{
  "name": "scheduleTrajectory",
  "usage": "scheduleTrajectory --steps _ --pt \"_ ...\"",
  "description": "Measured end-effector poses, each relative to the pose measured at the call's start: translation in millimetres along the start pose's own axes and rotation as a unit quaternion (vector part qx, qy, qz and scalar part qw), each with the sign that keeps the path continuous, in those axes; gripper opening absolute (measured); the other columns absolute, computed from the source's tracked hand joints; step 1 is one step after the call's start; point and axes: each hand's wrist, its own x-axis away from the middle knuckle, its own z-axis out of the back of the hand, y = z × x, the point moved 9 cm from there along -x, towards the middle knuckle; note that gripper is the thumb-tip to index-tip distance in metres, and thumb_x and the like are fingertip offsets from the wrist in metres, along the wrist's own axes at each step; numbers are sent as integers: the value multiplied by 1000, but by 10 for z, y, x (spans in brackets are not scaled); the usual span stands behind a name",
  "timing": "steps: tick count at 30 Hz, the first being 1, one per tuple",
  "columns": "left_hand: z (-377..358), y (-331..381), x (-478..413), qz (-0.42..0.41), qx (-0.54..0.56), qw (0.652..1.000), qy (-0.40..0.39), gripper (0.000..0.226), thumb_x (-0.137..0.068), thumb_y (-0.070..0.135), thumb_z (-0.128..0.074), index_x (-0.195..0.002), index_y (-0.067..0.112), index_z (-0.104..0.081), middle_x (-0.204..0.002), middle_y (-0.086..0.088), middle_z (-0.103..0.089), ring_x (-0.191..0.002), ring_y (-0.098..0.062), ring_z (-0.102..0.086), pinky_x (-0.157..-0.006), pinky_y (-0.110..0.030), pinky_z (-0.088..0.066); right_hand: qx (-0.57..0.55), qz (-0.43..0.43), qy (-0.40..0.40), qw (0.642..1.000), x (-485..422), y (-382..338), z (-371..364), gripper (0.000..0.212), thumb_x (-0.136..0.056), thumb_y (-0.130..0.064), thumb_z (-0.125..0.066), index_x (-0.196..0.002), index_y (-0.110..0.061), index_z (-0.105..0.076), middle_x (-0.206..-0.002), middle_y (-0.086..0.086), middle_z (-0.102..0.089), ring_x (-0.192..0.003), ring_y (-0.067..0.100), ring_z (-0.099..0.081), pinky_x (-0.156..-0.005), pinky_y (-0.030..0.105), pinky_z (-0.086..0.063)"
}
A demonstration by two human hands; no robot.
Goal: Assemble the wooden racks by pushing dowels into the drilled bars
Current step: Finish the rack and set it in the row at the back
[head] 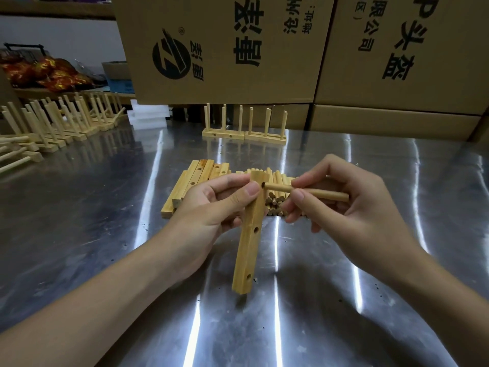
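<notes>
Left hand (211,205) curled round upper part of drilled bar (248,250), thumb beside top hole. Bar near-upright above tabletop (105,234), two lower holes empty. Dowel (326,195) crosswise, tip at mouth of top hole, how far in unclear. Pinched between thumb and fingers of right hand (344,205). Background: row of finished racks (66,123) far beyond left hand, loose bars (190,181) just behind left hand, two upright racks (243,133) beyond both hands, loose dowels (277,176) behind right hand's fingertips.
</notes>
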Motion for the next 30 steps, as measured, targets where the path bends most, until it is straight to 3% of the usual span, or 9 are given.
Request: scheduleTrajectory --steps 5,9,14,17,19,23,27,30 --pt "9 13 1 -3 -3 1000 13 44 -76 43 -92 -114 23 -80 -109 -13 -80 -101 -33 -69 -84 -40 -45 4 9 -14 1000 1 -12 -34 11 -97 -14 -72 -99 -8 -64 -90 4 -81 -76 19 -79 -63 12 -53" --pt "7 30 8 -11 4 1000 11 40 -75 43 -88 -110 24 -81 -104 -12 -80 -99 -32 -68 -79 -36 -46 64 1 -24 998 3 27 -31 7 -98 -13 -72 -100 -14 -65 -84 1 -78 -66 18 -72 -63 24 -54" --pt "-28 64 19 -28 -6 1000 -3 33 -79 40 -87 -109 28 -81 -108 -11 -80 -104 -28 -74 -80 -33 -49 229 34 -24 973 12 -76 -48 8 -102 -36 -64 -103 -28 -61 -66 -9 -52 -57 12 -50 -56 12 -33" --pt "-36 125 34 -53 -39 998 -3 35 -83 40 -87 -114 24 -80 -109 -9 -80 -103 -24 -75 -80 -31 -52 323 42 -15 945 8 -104 -77 27 -103 -51 -54 -101 -27 -65 -61 -13 -49 -58 12 -52 -53 18 -34" --pt "-60 185 56 -78 -42 996 -10 30 -86 35 -88 -112 22 -80 -107 -9 -80 -99 -21 -76 -79 -25 -57 347 50 -11 937 5 -123 -86 33 -105 -48 -53 -93 -22 -69 -59 -13 -47 -56 16 -50 -51 29 -37" --pt "-121 300 114 -120 -42 992 -13 24 -80 25 -84 -103 22 -80 -102 -5 -82 -95 -17 -79 -79 -20 -59 333 68 -3 940 16 -215 -96 33 -106 -41 -56 -86 -21 -72 -55 -16 -39 -52 10 -45 -51 17 -28" --pt "-130 398 160 -145 -61 988 -3 37 -75 20 -84 -110 10 -77 -105 -7 -82 -100 -21 -79 -84 -25 -61 265 31 -13 964 0 -185 -107 39 -105 -39 -58 -76 -17 -71 -54 -6 -41 -48 11 -40 -50 15 -25" --pt "-141 438 173 -150 -99 984 3 38 -74 20 -83 -110 10 -78 -103 -6 -82 -99 -22 -79 -85 -26 -62 217 -10 -34 976 -9 -131 -110 42 -103 -40 -59 -73 -16 -72 -50 -10 -36 -45 6 -34 -48 13 -23"
